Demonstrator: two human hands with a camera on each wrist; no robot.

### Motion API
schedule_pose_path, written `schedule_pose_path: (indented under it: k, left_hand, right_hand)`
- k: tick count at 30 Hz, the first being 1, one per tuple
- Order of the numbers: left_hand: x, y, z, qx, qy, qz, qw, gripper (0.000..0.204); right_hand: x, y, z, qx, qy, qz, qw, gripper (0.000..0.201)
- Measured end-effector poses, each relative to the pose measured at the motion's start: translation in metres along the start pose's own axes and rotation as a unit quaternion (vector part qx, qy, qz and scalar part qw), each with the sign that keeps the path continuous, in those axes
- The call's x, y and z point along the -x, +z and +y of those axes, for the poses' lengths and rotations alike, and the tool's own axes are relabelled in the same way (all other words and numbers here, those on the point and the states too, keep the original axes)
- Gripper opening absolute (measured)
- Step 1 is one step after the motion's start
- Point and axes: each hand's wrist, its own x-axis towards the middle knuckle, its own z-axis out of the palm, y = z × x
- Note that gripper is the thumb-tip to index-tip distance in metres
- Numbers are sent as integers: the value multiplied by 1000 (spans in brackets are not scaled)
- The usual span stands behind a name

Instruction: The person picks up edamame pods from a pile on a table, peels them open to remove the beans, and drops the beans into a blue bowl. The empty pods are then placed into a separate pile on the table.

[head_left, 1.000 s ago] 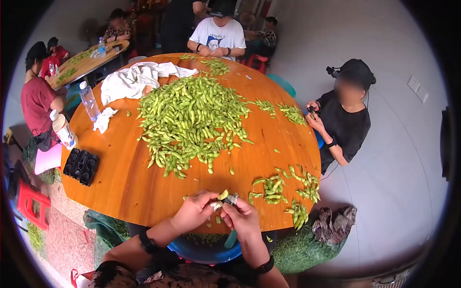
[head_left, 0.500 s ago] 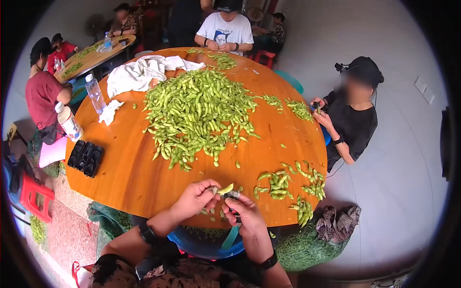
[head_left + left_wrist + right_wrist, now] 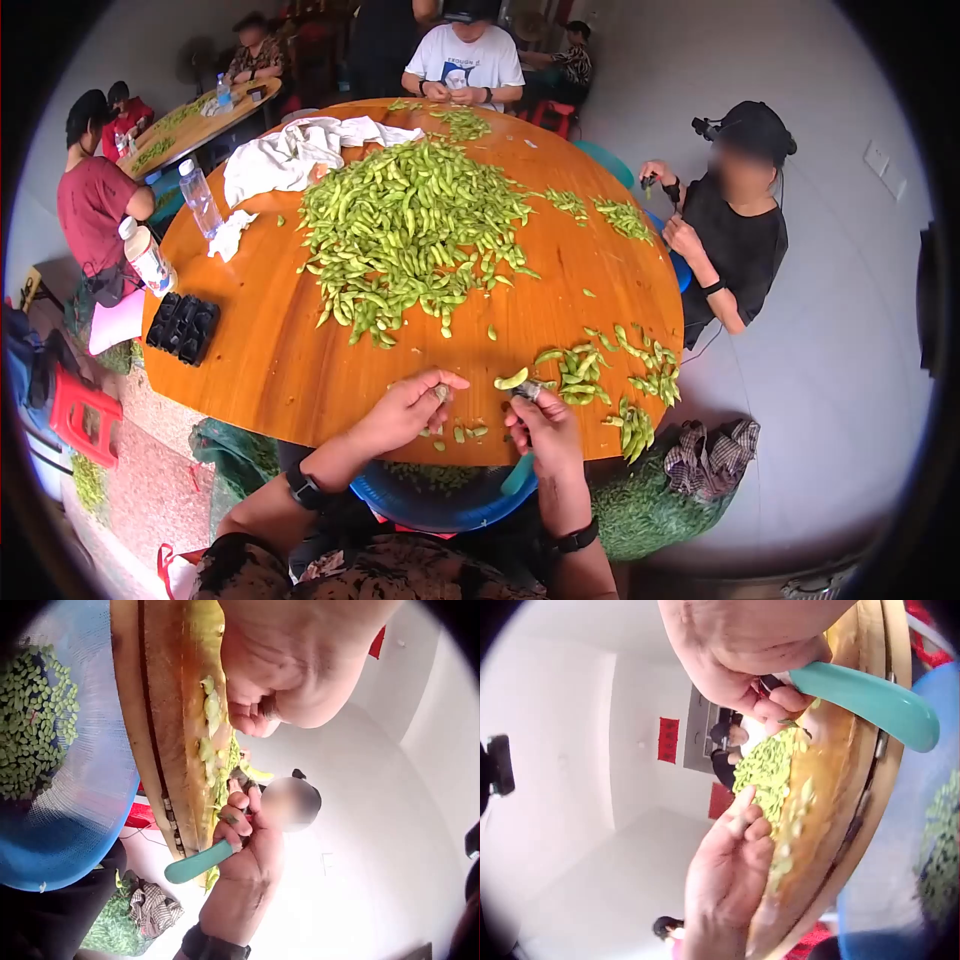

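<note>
- Soybean pod (image 3: 511,379): juts from right fingers (image 3: 548,408), above desk (image 3: 260,345), near side of pod heap (image 3: 400,240)
- Right fingers: also grasp teal handle (image 3: 517,474)
- Left fingers (image 3: 437,378): released, index extended, apart from soybean pod

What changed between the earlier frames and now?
The hands have parted: the left hand has let go of the pod and moved left; the pod is now at the right hand. The hands of the person in black also parted. The right hand still grips the teal-handled tool; the large heap stayed.
</note>
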Motion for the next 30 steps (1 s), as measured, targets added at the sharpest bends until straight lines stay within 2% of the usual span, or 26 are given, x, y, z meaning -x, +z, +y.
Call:
schedule_pose_path:
  k: [2, 4, 5, 6, 8, 10, 12, 16, 18, 21, 23, 24, 28, 30]
  left_hand:
    - [0, 2, 0, -50, 52, 0, 997, 24]
    - [1, 2, 0, -44, 35, -5, 998, 26]
    - [1, 3, 0, -36, 18, -8, 999, 30]
    - [0, 5, 1, -37, 17, -11, 999, 30]
    - [1, 9, 6, -11, -41, -47, 998, 36]
    - [3, 19, 14, -6, -41, -49, 998, 35]
    - [4, 22, 15, -1, -39, -46, 998, 34]
    - [3, 21, 5, 30, -33, -50, 998, 33]
    - [3, 22, 4, 26, -28, -49, 998, 33]
    - [2, 23, 6, 19, -28, -57, 998, 32]
    - [5, 27, 6, 93, -44, -71, 992, 32]
    - [4, 27, 1, 101, -35, -69, 992, 33]
    - [5, 32, -7, 91, 22, -46, 995, 34]
    - [3, 35, -22, 61, 51, -25, 997, 34]
  right_hand:
    - [0, -9, -1, 86, -25, 49, 995, 10]
    - [-1, -16, 5, 127, -37, 68, 989, 10]
    - [-1, -16, 7, 247, -140, 64, 957, 9]
    - [0, -14, 10, 361, -239, 60, 900, 8]
    - [11, 9, -1, 313, -206, 19, 927, 9]
    - [12, 21, 2, 296, -201, 0, 934, 10]
    - [10, 29, 5, 215, -221, -51, 950, 12]
    - [16, 38, 2, 233, -185, -27, 954, 11]
    - [17, 43, 6, 246, -239, 17, 939, 11]
    - [21, 40, 3, 297, -245, 2, 923, 13]
    - [20, 41, 7, 310, -272, 13, 911, 11]
    - [20, 42, 9, 323, -299, 30, 898, 10]
    - [19, 42, 12, 361, -299, 32, 883, 16]
    - [21, 43, 11, 431, -335, 54, 836, 17]
